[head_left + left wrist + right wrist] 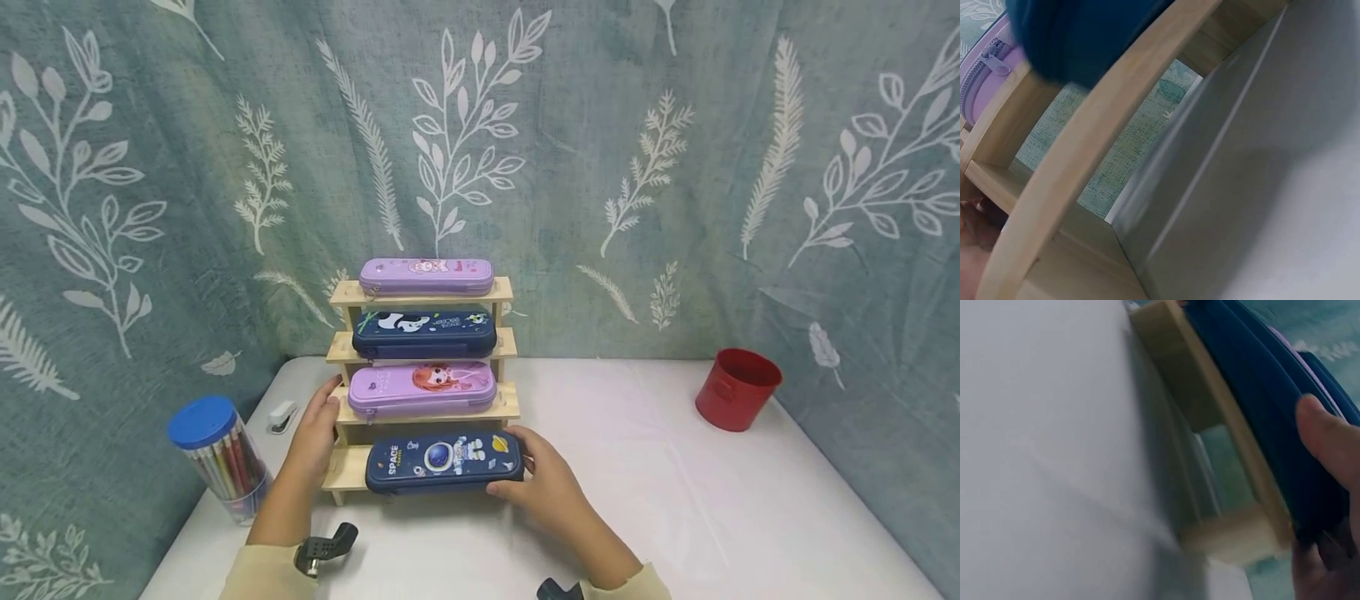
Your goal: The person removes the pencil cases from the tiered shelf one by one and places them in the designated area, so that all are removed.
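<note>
A four-tier wooden stand (347, 468) holds one pencil case on each tier. My right hand (551, 483) grips the right end of the dark blue space pencil case (405, 473) on the lowest tier, thumb at the front and fingers behind. That case sits toward the tier's right, and its end hides the wood there. My left hand (315, 429) holds the stand's left side near the lower tiers; some of its fingers are hidden behind the wood. Above are a purple girl case (397, 387), a dark blue panda case (450, 343) and a purple case (427, 277) on top.
Left of the stand stands a clear tub of pencils with a blue lid (202, 422). A small white object (282, 415), possibly a sharpener, lies beside it. A red bucket (731, 404) stands at the right back of the white table. Patterned green cloth (555, 183) hangs behind.
</note>
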`<control>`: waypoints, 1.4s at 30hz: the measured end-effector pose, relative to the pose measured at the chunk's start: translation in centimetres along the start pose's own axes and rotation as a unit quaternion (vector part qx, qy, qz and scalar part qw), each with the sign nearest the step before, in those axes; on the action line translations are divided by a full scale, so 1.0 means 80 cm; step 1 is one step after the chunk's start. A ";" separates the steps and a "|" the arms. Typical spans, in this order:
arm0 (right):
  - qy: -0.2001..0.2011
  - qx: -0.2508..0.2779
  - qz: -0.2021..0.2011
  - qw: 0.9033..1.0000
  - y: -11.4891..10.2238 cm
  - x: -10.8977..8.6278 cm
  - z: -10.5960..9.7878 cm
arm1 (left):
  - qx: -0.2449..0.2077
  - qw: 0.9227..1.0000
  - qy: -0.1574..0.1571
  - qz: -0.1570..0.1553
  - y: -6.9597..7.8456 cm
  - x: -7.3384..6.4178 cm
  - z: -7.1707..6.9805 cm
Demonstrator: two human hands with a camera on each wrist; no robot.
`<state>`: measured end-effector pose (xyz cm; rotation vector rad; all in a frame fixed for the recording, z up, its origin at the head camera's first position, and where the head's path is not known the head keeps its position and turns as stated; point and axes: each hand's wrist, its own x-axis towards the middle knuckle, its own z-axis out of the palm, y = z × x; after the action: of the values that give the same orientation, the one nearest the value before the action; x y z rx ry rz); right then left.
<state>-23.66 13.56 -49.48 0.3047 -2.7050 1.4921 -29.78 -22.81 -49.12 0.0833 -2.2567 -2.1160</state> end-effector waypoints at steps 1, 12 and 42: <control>-0.004 0.011 0.001 1.000 0.003 -0.002 -0.005 | -0.001 1.000 -0.001 0.001 0.000 0.000 0.001; -0.003 0.057 0.066 0.996 0.031 -0.031 -0.079 | -0.006 1.000 0.000 0.001 -0.002 -0.001 0.000; 0.011 0.034 0.123 0.992 0.110 -0.063 -0.208 | 0.012 1.000 -0.002 -0.017 -0.002 0.001 -0.001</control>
<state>-21.38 32.92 -48.50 -0.0460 -2.7620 1.6362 -29.87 -22.92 -49.25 0.1187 -2.2989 -2.1072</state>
